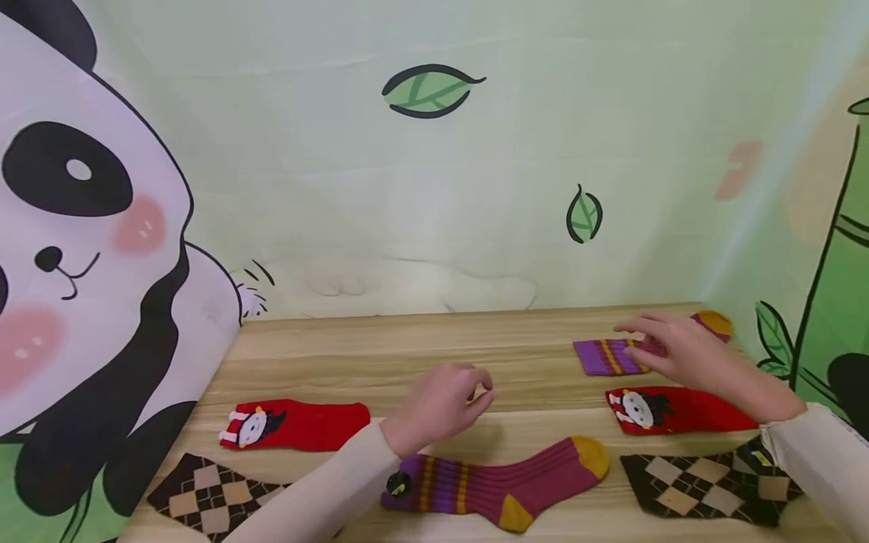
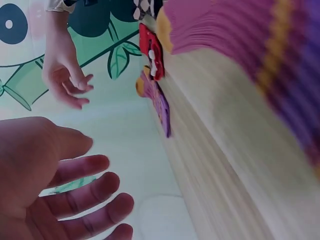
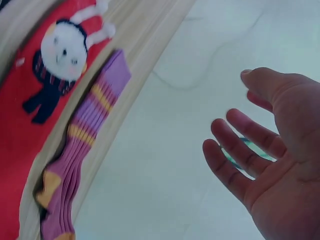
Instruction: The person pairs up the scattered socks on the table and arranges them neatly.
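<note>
The left hand (image 1: 441, 407) hovers above the near purple sock (image 1: 502, 483) with orange heel and toe, holding nothing; in the left wrist view the fingers of this hand (image 2: 75, 185) are loosely bent and apart. Over the far purple striped sock (image 1: 614, 357) at the right is the right hand (image 1: 692, 362), hiding its middle part. The right wrist view shows the right hand (image 3: 275, 145) empty, fingers spread, beside that striped sock (image 3: 85, 135) and a red sock (image 3: 30, 140) with a white animal face.
Red socks lie left (image 1: 312, 424) and right (image 1: 686, 411). Argyle socks lie at the near left (image 1: 210, 498) and near right (image 1: 706, 483), partly behind the sleeves. A pale green backdrop (image 1: 326, 173) with a panda stands behind the wooden table (image 1: 407, 339).
</note>
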Tool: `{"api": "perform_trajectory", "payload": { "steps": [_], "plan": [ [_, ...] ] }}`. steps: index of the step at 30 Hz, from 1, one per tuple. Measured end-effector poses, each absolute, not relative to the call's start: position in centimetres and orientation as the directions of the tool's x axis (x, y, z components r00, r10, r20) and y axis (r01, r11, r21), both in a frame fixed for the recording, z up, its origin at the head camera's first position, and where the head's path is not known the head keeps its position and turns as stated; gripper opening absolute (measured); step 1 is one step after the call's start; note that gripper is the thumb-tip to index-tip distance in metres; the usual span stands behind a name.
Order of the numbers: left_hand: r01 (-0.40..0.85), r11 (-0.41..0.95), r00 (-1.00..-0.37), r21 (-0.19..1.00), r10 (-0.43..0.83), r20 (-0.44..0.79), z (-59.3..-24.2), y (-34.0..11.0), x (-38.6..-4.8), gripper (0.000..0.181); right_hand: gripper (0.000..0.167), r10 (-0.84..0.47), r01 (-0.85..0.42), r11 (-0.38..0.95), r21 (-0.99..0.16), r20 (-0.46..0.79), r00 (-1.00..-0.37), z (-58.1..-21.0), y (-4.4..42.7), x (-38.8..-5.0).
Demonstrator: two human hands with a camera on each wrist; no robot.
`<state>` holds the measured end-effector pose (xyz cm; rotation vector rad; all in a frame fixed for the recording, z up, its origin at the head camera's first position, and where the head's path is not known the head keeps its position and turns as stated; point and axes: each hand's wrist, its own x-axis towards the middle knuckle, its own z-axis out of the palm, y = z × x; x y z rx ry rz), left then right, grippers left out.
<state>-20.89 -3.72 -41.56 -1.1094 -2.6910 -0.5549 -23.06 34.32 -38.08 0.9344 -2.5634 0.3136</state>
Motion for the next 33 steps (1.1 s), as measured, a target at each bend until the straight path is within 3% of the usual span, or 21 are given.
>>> {"api": "perform_trajectory", "payload": {
  "steps": [6, 16, 21, 28, 33],
  "plan": [
    [0.766, 0.6, -0.634, 0.228, 0.65, 0.419, -41.0, -0.5, -22.5, 0.017, 0.056, -0.518, -0.614, 0.787, -0.055, 0.482, -0.707, -38.1, 35.6, -24.1],
    [0.79, 0.579, -0.587, 0.203, 0.617, 0.524, -41.8, 3.7, -24.5, 0.024, 0.073, -0.432, -0.534, 0.841, -0.088, 0.485, -0.76, -38.7, 37.5, -25.6],
    [0.768, 0.609, -0.608, 0.197, 0.598, 0.523, -42.4, 4.6, -25.2, 0.029, 0.081, -0.424, -0.536, 0.839, -0.093, 0.506, -0.751, -39.4, 37.8, -26.4],
    [0.748, 0.641, -0.638, 0.174, 0.621, 0.455, -43.0, 6.5, -26.0, 0.035, 0.085, -0.365, -0.471, 0.872, -0.133, 0.466, -0.806, -40.0, 39.0, -27.2],
    [0.747, 0.643, -0.639, 0.172, 0.62, 0.456, -43.3, 7.9, -26.7, 0.038, 0.094, -0.343, -0.453, 0.882, -0.13, 0.483, -0.806, -40.6, 40.1, -28.0]
  ]
}}
